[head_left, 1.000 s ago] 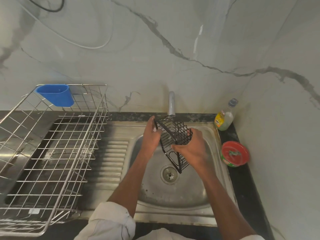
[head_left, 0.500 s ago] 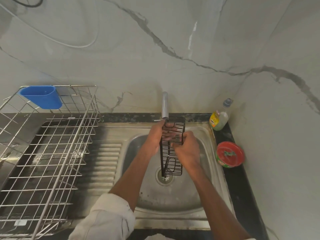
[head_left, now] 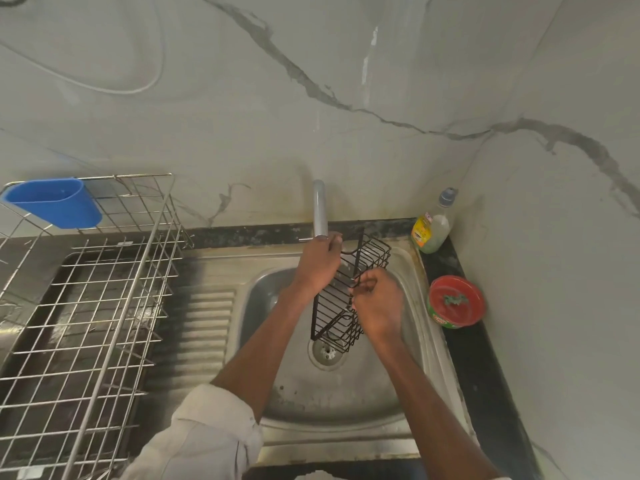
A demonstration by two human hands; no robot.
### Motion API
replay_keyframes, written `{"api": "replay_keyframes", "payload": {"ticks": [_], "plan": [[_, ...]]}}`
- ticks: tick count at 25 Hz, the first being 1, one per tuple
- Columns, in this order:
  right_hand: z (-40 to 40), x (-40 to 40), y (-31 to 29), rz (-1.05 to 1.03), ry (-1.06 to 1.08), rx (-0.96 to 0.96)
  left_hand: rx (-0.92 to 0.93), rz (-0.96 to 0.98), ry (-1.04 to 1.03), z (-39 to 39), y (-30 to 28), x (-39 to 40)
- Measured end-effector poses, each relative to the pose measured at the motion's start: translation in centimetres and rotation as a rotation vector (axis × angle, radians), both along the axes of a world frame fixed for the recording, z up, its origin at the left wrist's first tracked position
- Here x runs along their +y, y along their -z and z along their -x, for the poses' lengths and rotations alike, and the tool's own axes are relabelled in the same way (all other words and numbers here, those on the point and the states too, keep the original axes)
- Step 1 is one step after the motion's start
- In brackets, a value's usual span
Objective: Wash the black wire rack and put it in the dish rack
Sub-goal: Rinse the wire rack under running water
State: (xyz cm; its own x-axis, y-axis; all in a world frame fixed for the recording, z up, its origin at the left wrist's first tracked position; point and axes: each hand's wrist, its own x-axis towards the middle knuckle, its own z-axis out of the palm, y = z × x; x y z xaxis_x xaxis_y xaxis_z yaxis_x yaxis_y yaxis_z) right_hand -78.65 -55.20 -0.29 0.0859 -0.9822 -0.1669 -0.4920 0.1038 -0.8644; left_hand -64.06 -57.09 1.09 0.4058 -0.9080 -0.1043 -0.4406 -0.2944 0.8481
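The black wire rack [head_left: 372, 254] hangs upright over the steel sink [head_left: 311, 396], its lower end just above the drain [head_left: 325, 351]. My right hand [head_left: 377, 306] grips the rack's right edge, fingers curled round the wires. My left hand [head_left: 317, 266] is raised to the foot of the tap [head_left: 319, 209], right beside the rack's upper left corner; its fingertips are hidden, so I cannot tell whether it holds the tap lever or the rack. The steel dish rack [head_left: 104, 306] stands on the drainboard to the left.
A blue plastic cup [head_left: 52, 202] hangs on the dish rack's back left corner. On the black counter strip right of the sink stand a dish-soap bottle [head_left: 433, 226] and a red-lidded tub [head_left: 455, 301]. Marble walls close in behind and on the right.
The rack turned from tilted to upright and shifted right, with the right hand holding it. My left hand rose from the rack's side to the foot of the tap.
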Motion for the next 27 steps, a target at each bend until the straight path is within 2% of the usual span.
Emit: {"api": "replay_keyframes", "payload": {"ticks": [2,5,7,9,10,13,14,19,27], "plan": [[0.2,0.0,-0.7,0.005,-0.004,0.034,0.227,0.084,-0.082,0.0,0.1,1.3],[0.8,-0.2,-1.1,-0.006,-0.083,0.086,0.782,0.243,-0.293,0.0,0.8,3.3],[1.3,-0.1,-1.1,-0.01,-0.145,0.106,1.084,0.287,-0.388,-0.4,1.2,4.1],[1.9,0.4,-1.3,-0.048,-0.189,0.089,1.17,0.249,-0.45,-1.1,1.9,4.6],[2.3,0.7,-1.2,-0.072,-0.193,0.067,1.101,0.213,-0.451,-1.4,2.3,4.8],[3.3,1.2,-1.1,-0.131,-0.161,-0.023,0.664,0.058,-0.329,-2.1,3.4,4.9],[3.5,1.1,-1.2,-0.138,-0.163,-0.058,0.6,0.04,-0.278,-2.3,3.4,5.1],[3.7,0.7,-2.6,-0.138,-0.123,-0.19,0.388,0.011,-0.104,-3.4,3.1,4.3],[4.2,1.2,-2.4,-0.108,-0.053,-0.306,0.285,0.037,-0.062,-2.9,2.4,2.5]]}}
